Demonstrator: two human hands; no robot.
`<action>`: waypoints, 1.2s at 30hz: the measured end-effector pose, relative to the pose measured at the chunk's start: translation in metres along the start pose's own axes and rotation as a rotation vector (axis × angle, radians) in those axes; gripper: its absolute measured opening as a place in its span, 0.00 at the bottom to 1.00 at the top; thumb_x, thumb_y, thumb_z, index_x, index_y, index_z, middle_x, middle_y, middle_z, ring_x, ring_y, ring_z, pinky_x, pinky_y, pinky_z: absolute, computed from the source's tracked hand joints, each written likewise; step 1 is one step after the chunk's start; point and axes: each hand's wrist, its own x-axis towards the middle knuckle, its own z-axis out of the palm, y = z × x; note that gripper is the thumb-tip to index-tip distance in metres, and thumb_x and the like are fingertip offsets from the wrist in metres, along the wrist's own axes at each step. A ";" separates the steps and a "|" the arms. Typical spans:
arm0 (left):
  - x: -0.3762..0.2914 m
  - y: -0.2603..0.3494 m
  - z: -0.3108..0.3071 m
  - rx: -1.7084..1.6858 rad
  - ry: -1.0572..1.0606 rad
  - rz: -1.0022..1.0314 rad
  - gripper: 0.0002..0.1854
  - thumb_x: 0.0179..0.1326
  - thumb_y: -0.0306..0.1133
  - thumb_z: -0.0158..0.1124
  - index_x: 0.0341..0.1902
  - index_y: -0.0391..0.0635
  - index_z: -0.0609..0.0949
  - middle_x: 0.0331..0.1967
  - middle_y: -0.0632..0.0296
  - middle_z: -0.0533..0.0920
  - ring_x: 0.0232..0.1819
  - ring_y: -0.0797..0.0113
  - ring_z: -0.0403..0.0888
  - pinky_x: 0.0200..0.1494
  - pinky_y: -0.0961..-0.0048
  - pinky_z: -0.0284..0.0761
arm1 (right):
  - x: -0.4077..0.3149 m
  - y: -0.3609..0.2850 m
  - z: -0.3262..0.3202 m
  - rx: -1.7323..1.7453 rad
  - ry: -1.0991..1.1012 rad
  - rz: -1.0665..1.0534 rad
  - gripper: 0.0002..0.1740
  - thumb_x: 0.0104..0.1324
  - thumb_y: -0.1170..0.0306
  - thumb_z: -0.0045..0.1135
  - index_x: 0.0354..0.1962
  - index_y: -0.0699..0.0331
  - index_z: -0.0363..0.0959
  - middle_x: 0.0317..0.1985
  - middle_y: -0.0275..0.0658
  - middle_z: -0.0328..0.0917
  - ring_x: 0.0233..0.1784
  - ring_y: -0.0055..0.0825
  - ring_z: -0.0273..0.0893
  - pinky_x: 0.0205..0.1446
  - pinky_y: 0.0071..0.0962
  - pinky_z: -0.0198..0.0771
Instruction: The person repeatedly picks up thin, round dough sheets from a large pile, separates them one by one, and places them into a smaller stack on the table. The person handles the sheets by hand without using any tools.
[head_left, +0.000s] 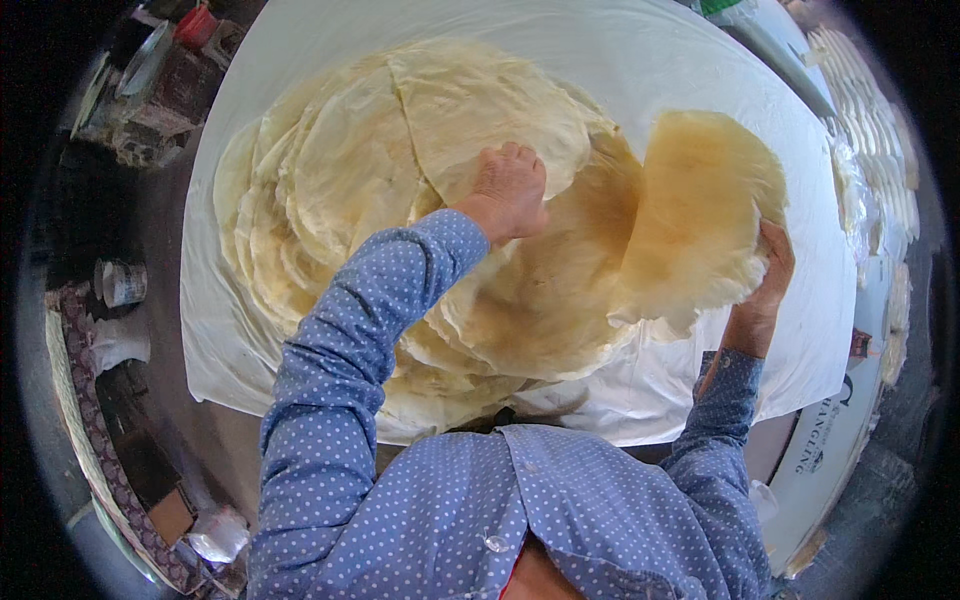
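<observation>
Large, thin, round flatbread sheets (345, 157) lie in an overlapping pile on a table covered with white cloth or plastic sheeting (810, 330). My left hand (512, 187) is over the pile's middle with its fingers curled; whether it pinches a sheet cannot be told. At the right, my right hand (772, 259) grips the outer edge of a browner flatbread sheet (697, 202), which is raised and folded or bent beside the pile. Another brownish sheet (540, 300) lies between my two arms, close to the table's near edge.
Stacked pale, thin layers (862, 135) stand beyond the table's right side, near clear plastic wrapping (851, 195). A light board with printed writing (825, 450) is at the lower right. At the left are a white tub (124, 283) and a red container (196, 27).
</observation>
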 end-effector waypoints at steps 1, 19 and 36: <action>0.006 0.004 0.000 -0.011 -0.013 -0.003 0.22 0.42 0.39 0.63 0.42 0.42 0.76 0.41 0.56 0.76 0.46 0.57 0.73 0.43 0.60 0.71 | -0.001 -0.001 -0.017 -0.019 0.023 -0.013 0.17 0.61 0.72 0.45 0.44 0.74 0.71 0.45 0.46 0.75 0.47 0.32 0.75 0.51 0.30 0.72; 0.010 -0.143 -0.122 -1.162 0.388 -0.538 0.15 0.57 0.35 0.60 0.43 0.38 0.80 0.34 0.61 0.82 0.36 0.70 0.80 0.38 0.71 0.76 | -0.019 -0.028 -0.071 -0.093 0.198 -0.161 0.15 0.61 0.72 0.45 0.43 0.72 0.73 0.44 0.45 0.76 0.44 0.31 0.76 0.48 0.29 0.74; -0.068 -0.012 -0.122 -0.314 0.443 0.087 0.15 0.56 0.32 0.56 0.48 0.53 0.80 0.38 0.56 0.82 0.36 0.56 0.81 0.38 0.65 0.77 | -0.027 -0.050 -0.069 0.006 0.264 -0.104 0.20 0.62 0.69 0.46 0.50 0.71 0.69 0.46 0.42 0.75 0.48 0.30 0.75 0.51 0.28 0.71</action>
